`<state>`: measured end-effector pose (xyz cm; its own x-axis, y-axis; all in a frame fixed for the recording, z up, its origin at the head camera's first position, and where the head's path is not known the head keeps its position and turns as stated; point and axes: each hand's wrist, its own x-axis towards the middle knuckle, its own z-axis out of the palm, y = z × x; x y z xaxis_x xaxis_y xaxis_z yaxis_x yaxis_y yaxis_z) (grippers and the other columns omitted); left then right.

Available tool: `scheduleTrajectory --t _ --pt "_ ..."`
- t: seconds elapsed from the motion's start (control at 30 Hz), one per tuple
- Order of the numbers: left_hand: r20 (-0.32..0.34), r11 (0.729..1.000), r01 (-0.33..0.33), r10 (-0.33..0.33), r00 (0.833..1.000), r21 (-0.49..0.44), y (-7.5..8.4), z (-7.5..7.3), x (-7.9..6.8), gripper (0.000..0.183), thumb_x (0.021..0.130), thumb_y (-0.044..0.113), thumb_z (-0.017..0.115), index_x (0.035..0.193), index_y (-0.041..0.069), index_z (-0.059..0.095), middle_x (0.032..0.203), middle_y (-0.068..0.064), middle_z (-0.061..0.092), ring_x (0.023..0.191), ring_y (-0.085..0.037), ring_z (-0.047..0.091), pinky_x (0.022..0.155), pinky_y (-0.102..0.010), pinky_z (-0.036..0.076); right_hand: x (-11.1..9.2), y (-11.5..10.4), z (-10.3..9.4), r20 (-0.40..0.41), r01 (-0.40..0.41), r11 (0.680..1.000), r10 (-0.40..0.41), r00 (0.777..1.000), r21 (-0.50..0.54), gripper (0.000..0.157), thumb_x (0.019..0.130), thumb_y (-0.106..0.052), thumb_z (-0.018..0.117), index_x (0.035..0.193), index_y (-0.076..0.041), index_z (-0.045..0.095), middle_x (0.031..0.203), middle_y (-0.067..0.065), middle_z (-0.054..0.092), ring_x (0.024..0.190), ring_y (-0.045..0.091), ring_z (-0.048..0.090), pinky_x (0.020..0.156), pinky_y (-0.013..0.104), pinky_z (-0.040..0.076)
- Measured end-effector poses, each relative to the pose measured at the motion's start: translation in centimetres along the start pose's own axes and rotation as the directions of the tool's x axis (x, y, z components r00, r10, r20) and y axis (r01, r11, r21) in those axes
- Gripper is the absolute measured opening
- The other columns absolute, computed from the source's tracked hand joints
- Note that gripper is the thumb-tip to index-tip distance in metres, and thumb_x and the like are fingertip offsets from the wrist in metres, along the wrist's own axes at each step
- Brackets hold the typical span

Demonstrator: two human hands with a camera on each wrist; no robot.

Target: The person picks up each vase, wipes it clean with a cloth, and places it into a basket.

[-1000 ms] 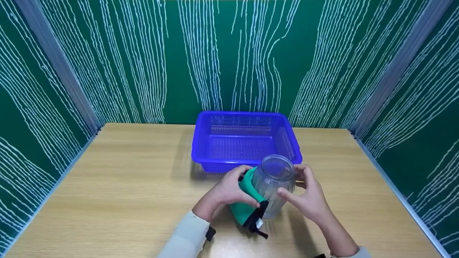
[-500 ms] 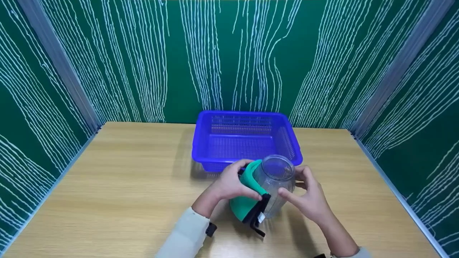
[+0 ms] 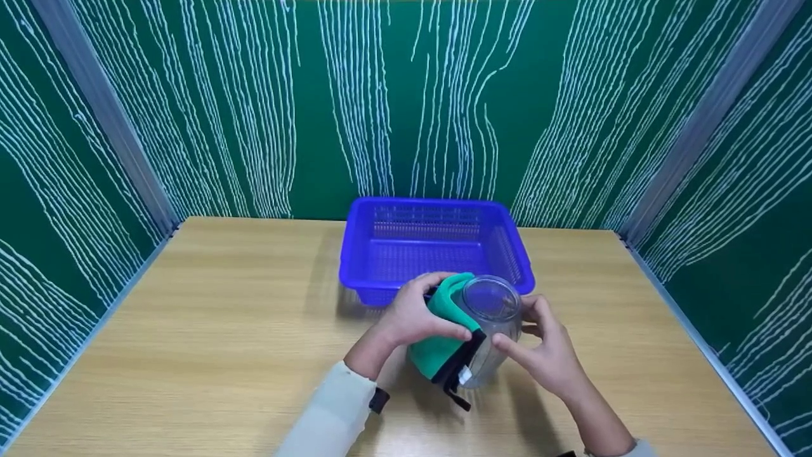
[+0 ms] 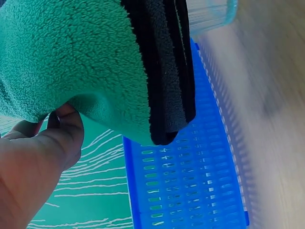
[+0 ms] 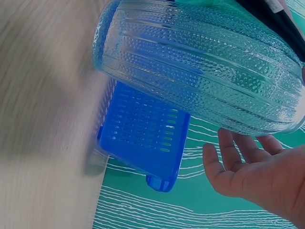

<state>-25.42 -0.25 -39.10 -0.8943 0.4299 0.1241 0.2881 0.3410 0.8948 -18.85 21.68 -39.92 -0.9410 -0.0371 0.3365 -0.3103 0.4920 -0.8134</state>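
A clear ribbed glass jar (image 3: 490, 303) stands upright with its mouth facing up, in front of the basket. My right hand (image 3: 544, 349) holds it from the right, thumb on the near side and fingers behind. In the right wrist view the jar (image 5: 200, 71) shows a pebbled surface, with the fingertips at its side. With my left hand (image 3: 409, 317) I grip a fuzzy green cloth (image 3: 434, 358), edged in black, against the jar's left side. The left wrist view shows the cloth (image 4: 71, 52) bunched at the fingers, hiding most of the jar.
A blue plastic basket (image 3: 355, 247) with slotted walls sits right behind the jar and both hands. The wooden tabletop (image 3: 222, 330) spreads around them. Green panels with white wavy lines (image 3: 355, 95) enclose the back and sides.
My left hand has slid the cloth upward and rightward along the jar, and its top edge is now near the rim. The right hand and jar have barely moved.
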Motion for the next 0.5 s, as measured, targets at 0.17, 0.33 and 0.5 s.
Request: scheduleTrajectory --t 0.17,0.33,0.5 --pt "0.047 1.0 -0.013 0.013 0.999 0.008 0.35 0.1 0.2 0.075 0.047 0.055 0.077 0.114 0.048 0.045 0.113 0.02 0.046 0.105 -0.009 0.044 0.086 -0.041 0.038 -0.05 -0.03 0.0 0.006 -0.008 1.0 0.008 1.0 0.004 0.05 0.072 -0.019 0.071 0.111 -0.007 0.043 0.108 0.002 0.056 0.097 0.012 0.051 0.081 0.029 0.044" --pt "0.069 0.998 -0.032 0.028 0.997 0.05 0.41 0.33 0.34 0.074 0.05 0.056 0.076 0.115 0.049 0.043 0.115 0.019 0.044 0.106 -0.009 0.04 0.085 -0.04 0.038 -0.12 -0.09 0.02 0.002 0.009 1.0 -0.009 1.0 0.005 0.049 0.072 -0.019 0.071 0.111 -0.007 0.044 0.107 0.002 0.056 0.097 0.012 0.052 0.081 0.031 0.044" --pt "0.068 0.995 -0.044 0.038 0.997 0.087 0.19 0.48 0.45 0.075 0.05 0.055 0.077 0.116 0.048 0.043 0.118 0.019 0.044 0.108 -0.009 0.038 0.087 -0.04 0.037 -0.17 -0.18 -0.01 0.004 0.032 0.999 -0.032 0.999 -0.008 0.048 0.073 -0.018 0.07 0.112 -0.008 0.044 0.107 0.001 0.056 0.096 0.01 0.051 0.082 0.034 0.043"
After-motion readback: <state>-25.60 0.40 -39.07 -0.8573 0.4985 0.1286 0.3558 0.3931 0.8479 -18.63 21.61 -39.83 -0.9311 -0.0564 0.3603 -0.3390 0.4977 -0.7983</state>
